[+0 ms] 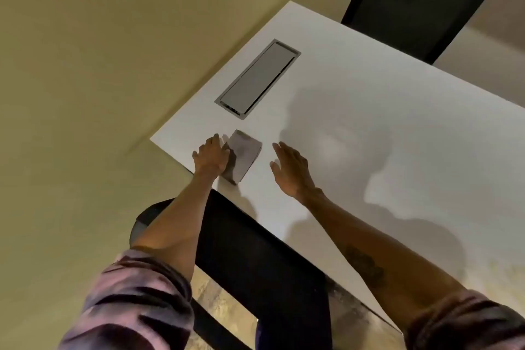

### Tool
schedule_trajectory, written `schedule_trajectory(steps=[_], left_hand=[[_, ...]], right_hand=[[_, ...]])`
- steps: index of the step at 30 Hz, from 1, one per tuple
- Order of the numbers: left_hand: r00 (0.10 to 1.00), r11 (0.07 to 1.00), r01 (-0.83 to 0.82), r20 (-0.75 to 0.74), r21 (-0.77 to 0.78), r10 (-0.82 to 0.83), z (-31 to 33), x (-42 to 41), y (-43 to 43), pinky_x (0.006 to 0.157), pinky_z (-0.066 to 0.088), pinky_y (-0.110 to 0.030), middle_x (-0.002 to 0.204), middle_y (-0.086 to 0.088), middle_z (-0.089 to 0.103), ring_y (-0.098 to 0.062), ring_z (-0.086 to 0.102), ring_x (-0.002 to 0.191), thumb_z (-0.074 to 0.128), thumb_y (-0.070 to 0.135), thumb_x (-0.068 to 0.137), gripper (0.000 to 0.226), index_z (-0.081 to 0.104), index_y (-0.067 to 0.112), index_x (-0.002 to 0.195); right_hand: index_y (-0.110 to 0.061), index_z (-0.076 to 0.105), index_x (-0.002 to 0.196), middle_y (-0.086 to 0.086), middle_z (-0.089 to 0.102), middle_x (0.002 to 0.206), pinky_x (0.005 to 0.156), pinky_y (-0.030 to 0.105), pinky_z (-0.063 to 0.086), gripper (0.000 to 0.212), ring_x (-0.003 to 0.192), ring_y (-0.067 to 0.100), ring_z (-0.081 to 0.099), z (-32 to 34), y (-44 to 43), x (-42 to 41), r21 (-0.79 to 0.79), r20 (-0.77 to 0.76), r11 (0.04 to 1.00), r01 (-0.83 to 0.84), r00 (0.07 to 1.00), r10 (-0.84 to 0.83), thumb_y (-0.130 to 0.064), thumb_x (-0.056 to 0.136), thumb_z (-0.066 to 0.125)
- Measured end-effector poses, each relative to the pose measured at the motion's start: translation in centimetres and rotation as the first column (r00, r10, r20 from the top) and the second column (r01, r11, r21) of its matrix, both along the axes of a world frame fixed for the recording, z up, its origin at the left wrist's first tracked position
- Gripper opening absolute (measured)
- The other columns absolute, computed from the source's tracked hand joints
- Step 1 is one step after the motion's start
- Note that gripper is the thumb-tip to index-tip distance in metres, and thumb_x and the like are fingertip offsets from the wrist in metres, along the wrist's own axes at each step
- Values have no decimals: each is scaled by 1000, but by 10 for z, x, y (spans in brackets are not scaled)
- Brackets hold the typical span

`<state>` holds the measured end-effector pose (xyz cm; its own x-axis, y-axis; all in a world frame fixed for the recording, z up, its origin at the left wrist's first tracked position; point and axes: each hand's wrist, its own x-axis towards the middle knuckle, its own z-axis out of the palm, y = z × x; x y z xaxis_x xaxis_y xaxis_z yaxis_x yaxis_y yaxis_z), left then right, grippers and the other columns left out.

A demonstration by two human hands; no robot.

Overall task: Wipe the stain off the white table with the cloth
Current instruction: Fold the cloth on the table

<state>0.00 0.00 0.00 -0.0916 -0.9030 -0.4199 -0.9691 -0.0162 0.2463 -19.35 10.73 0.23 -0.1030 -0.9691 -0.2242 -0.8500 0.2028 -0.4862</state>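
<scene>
A folded grey cloth (243, 155) lies flat on the white table (369, 111) near its left corner. My left hand (211, 156) rests on the cloth's left edge, fingers curled over it. My right hand (289, 169) hovers just right of the cloth with its fingers spread and nothing in it. I cannot make out a stain on the table; shadows of my head and arms fall across the surface.
A grey metal cable hatch (257, 79) is set into the table beyond the cloth. One dark chair (255, 270) stands at the near edge under my arms, another dark chair (417, 0) at the far side. A beige wall fills the left.
</scene>
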Motion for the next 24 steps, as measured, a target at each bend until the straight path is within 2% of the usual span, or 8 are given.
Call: schedule_trajectory(steps=[3,7,12,18,21,24], left_hand=[[998,997,-61,16,55,60,-14,6,-4,106,41,-49,145,-14,52,-38,52,130,46,33,105,44,43,10,142],[993,983,-115,2,144,115,-34,11,-7,107,42,-50,140,-15,55,-38,52,129,47,38,104,46,47,10,140],[982,971,-175,-35,161,183,-47,14,-14,107,42,-54,137,-15,53,-39,53,127,55,40,101,46,56,7,133],[970,952,-204,-88,230,229,-50,14,-24,102,41,-45,120,-15,66,-37,59,117,60,36,99,28,65,10,107],[954,936,-238,-115,260,275,-46,11,-25,97,42,-42,114,-16,67,-37,61,114,64,32,96,29,67,5,105],[945,925,-251,-134,285,298,-42,8,-23,104,44,-44,107,-12,65,-37,62,114,65,31,93,24,65,8,101]], right_hand=[[-16,27,151,6,28,159,118,42,26,53,146,25,26,-15,2,4,69,45,998,-11,999,8,-29,102,44],[-16,29,150,4,28,159,117,42,26,51,147,24,26,-35,8,3,150,37,988,-37,999,31,-29,103,42],[-14,32,148,5,32,157,115,42,30,49,143,26,32,-49,11,4,183,44,981,-67,997,60,-29,102,42],[-14,33,148,6,35,156,115,43,30,49,141,28,35,-53,5,8,194,91,979,-55,995,38,-29,102,41],[-13,35,147,7,37,154,112,44,33,48,137,31,39,-48,-1,9,199,128,980,-30,992,4,-28,102,42],[-14,35,147,8,39,153,112,45,34,48,135,33,41,-44,-4,8,221,153,975,-10,988,-24,-29,102,42]])
